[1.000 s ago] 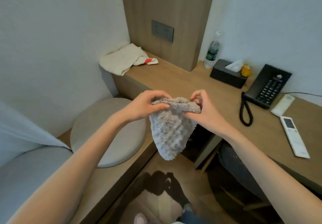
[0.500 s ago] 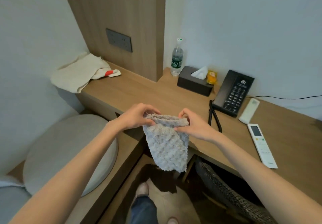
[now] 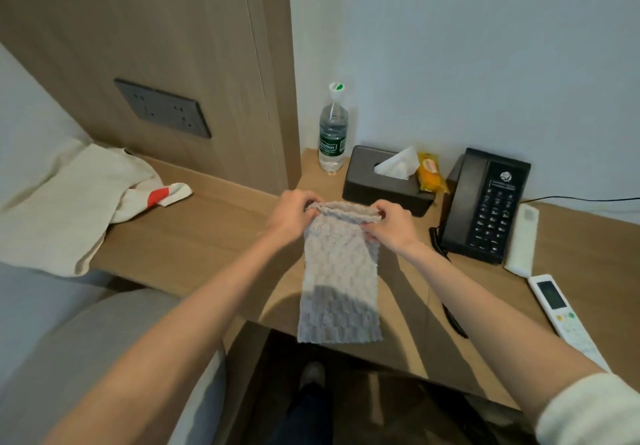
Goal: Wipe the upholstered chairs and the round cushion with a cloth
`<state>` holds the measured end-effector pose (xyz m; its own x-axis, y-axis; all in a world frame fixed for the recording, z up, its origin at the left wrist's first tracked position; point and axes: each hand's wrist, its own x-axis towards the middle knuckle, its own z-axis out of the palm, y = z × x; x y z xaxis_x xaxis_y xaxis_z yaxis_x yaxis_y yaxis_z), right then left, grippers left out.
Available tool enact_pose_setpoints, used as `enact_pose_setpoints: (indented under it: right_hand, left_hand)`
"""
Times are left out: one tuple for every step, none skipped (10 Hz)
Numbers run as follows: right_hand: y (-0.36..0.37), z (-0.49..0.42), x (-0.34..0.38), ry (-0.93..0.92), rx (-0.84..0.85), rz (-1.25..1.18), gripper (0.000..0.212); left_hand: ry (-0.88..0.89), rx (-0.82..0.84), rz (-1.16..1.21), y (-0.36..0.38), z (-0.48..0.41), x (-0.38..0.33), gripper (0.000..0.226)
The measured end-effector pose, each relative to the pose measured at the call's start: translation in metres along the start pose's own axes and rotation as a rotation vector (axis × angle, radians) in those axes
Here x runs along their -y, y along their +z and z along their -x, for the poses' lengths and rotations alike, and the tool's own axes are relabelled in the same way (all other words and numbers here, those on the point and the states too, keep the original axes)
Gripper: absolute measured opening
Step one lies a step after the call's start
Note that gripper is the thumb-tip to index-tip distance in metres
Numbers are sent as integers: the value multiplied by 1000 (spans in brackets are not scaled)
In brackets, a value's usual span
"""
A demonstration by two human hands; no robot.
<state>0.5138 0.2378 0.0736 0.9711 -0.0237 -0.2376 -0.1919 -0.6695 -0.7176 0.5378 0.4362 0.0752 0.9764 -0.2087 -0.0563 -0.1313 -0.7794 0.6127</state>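
Note:
A grey textured cloth (image 3: 337,278) hangs folded in front of me over the wooden desk (image 3: 214,236). My left hand (image 3: 292,217) pinches its top left corner. My right hand (image 3: 393,224) pinches the top right corner. Both hands hold the top edge stretched level, and the rest of the cloth drops straight down past the desk's front edge. The round grey cushion (image 3: 104,351) lies at the lower left, partly hidden behind my left forearm. No chair is clearly in view.
On the desk stand a water bottle (image 3: 333,132), a black tissue box (image 3: 384,181), an orange packet (image 3: 430,176), a black phone (image 3: 486,205) and two white remotes (image 3: 561,309). A cream cloth (image 3: 65,198) lies at the left. My foot (image 3: 311,375) shows below.
The view has swung right and forward, away from the cushion and toward the desk. Both hands have lifted the cloth over the desk and pulled its top edge wider, so it hangs longer.

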Motion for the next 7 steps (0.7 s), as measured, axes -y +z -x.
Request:
enact_pose_setpoints:
  right_hand:
    - [3, -21, -4, 0, -48, 30, 7]
    - [6, -20, -13, -50, -59, 38, 7]
    - [12, 0, -27, -84, -23, 61, 14]
    - [20, 24, -44, -70, 61, 67, 22]
    - [29, 43, -53, -35, 159, 195, 29]
    - [37, 58, -64, -13, 260, 325, 35]
    - [38, 67, -60, -58, 221, 421, 37]
  left_hand:
    - [36, 4, 28, 2, -26, 9, 20]
    - [25, 82, 45, 7, -27, 21, 21]
    - [110, 115, 2, 17, -3, 38, 20]
    - [198, 159, 57, 30, 31, 50, 21]
    - [238, 204, 18, 42, 57, 55, 21]
    - [256, 331, -103, 56, 72, 59, 26]
    - [163, 326, -161, 58, 82, 52, 36]
